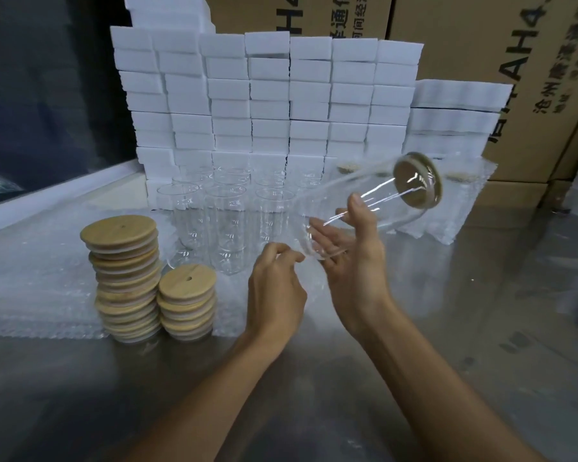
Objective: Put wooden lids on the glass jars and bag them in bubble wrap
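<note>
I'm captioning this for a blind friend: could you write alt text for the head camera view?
Over a steel table, a person's right hand holds a tilted glass jar capped with a wooden lid, while the left hand pinches a bubble wrap bag at its base. Two lid stacks, empty jars and white boxes lie behind.

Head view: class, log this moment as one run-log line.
right hand: holds lidded jar, tilted | left hand: pinches bubble wrap bag | lid stacks: waiting
</note>
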`<state>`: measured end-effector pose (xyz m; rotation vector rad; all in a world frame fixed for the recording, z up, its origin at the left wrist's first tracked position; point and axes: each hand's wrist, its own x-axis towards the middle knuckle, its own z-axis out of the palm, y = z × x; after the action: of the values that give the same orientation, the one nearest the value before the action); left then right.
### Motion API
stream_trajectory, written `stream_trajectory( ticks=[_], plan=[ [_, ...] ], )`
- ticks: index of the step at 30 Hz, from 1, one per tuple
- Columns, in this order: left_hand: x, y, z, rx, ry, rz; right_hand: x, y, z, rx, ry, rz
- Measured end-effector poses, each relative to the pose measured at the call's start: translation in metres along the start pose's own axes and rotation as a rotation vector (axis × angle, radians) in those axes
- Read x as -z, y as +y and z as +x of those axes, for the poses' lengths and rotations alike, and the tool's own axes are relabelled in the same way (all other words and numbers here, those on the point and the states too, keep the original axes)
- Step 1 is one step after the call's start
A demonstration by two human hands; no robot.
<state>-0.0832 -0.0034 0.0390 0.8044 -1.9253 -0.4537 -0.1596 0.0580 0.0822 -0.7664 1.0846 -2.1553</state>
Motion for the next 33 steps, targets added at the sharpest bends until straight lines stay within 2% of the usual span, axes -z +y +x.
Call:
stream_trajectory(
  ticks=[2, 7, 11, 15, 18, 21, 23, 28, 33],
  plan=[
    [0.002, 0.000, -0.002, 0.014, 0.028, -0.009, -0.010, 0.004, -0.008, -0.046, -0.027, -0.006],
    [0.011, -0.005, -0.005, 0.181, 0.033, -0.094, -0.018, 0.014, -0.017, -0.175, -0.063, -0.005],
    [0.017, 0.001, -0.011, 0.128, 0.031, -0.030, -0.016, 0.012, -0.020, -0.301, -0.078, 0.135],
    [0.019, 0.003, -0.012, 0.025, -0.076, -0.142, -0.005, 0.004, -0.014, -0.395, -0.030, 0.274],
    [0.018, 0.010, -0.016, -0.089, -0.164, -0.190, 0.002, 0.000, -0.009, -0.367, -0.012, 0.241],
    [0.014, 0.016, -0.020, -0.150, -0.221, -0.200, 0.007, -0.004, -0.005, -0.259, -0.004, 0.128],
    [0.012, 0.014, -0.020, -0.105, -0.194, -0.171, 0.009, -0.006, -0.002, -0.171, 0.007, 0.043],
    [0.012, -0.002, -0.012, 0.108, -0.126, -0.114, 0.008, -0.003, 0.003, 0.017, -0.088, -0.127],
    [0.014, -0.008, -0.004, 0.224, -0.067, -0.204, 0.013, 0.008, 0.006, -0.047, -0.165, -0.252]
  ],
)
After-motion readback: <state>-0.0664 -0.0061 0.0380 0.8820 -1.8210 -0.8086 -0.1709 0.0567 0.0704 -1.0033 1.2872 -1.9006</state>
